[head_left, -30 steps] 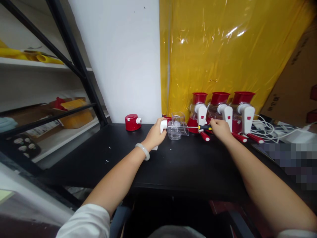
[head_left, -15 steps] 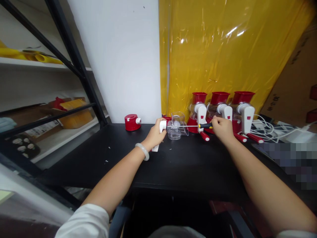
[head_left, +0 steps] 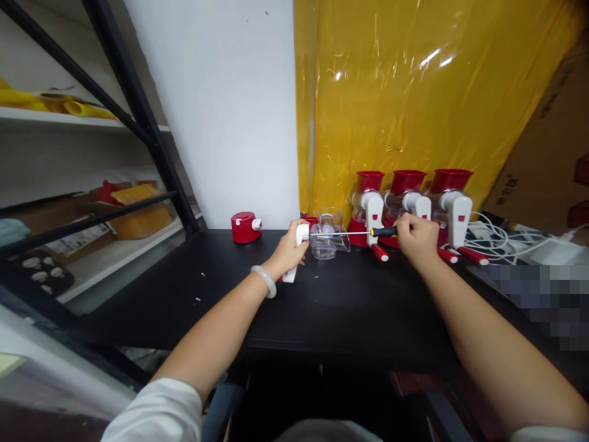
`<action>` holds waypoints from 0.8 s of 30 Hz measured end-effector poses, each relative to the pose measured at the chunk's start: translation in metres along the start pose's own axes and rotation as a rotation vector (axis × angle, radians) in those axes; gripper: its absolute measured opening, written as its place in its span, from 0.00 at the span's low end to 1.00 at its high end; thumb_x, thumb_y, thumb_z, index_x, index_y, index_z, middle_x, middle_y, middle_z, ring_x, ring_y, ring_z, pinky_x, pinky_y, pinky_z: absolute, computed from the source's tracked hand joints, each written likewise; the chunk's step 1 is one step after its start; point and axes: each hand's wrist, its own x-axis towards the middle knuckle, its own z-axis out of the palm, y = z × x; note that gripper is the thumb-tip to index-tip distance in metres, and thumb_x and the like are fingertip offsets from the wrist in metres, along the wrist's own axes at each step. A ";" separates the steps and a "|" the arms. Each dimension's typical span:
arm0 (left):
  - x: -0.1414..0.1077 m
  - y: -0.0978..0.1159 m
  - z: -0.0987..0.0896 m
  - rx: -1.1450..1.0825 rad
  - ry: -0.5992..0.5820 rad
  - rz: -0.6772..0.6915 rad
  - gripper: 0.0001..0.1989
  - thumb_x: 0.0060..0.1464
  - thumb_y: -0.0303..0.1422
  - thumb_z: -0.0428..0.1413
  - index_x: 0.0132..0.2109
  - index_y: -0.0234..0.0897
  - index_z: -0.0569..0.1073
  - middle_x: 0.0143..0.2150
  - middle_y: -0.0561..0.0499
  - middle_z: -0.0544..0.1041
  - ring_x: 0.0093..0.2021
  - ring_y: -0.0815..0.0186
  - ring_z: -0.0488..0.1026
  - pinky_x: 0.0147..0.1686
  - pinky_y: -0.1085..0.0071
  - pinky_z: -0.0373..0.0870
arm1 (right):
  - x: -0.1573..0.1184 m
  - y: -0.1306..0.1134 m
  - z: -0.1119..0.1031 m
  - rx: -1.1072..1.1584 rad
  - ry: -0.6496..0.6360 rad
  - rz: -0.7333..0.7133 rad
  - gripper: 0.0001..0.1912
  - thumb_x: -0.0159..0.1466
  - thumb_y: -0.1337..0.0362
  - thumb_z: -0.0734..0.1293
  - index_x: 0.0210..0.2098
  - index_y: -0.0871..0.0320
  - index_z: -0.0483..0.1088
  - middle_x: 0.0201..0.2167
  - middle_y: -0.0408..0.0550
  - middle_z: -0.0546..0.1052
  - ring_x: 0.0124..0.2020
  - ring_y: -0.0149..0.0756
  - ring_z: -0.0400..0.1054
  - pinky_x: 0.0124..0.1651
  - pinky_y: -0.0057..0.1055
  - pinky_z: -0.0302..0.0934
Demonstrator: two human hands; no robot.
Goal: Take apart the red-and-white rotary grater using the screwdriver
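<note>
My left hand (head_left: 288, 248) is closed around a white crank handle (head_left: 302, 233), which has a red grip partly hidden below the fingers. In my right hand (head_left: 416, 238) is a screwdriver (head_left: 384, 232) with a black and yellow handle, held level. Its long thin shaft points left, and the tip meets the white end of the crank handle. Behind the shaft a clear plastic grater housing (head_left: 326, 248) stands on the black table (head_left: 322, 313). A red part behind it is mostly hidden.
A red base (head_left: 246, 228) with a white knob stands at the back left. Three assembled red and white drum graters (head_left: 369, 181) line the back right, close behind my right hand. White cables (head_left: 501, 242) lie farther right. A black-framed shelf (head_left: 151, 144) rises at the left.
My right hand and the screwdriver have shifted very slightly right, and the grip on the handle has turned a little. My left hand stays in place on the crank handle.
</note>
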 end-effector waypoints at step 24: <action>-0.006 0.006 -0.007 0.492 0.146 0.436 0.25 0.58 0.25 0.51 0.63 0.37 0.63 0.59 0.41 0.72 0.57 0.53 0.73 0.58 0.56 0.68 | 0.011 0.019 0.019 0.131 -0.463 0.258 0.26 0.65 0.48 0.58 0.22 0.58 0.75 0.21 0.50 0.75 0.28 0.41 0.69 0.34 0.34 0.57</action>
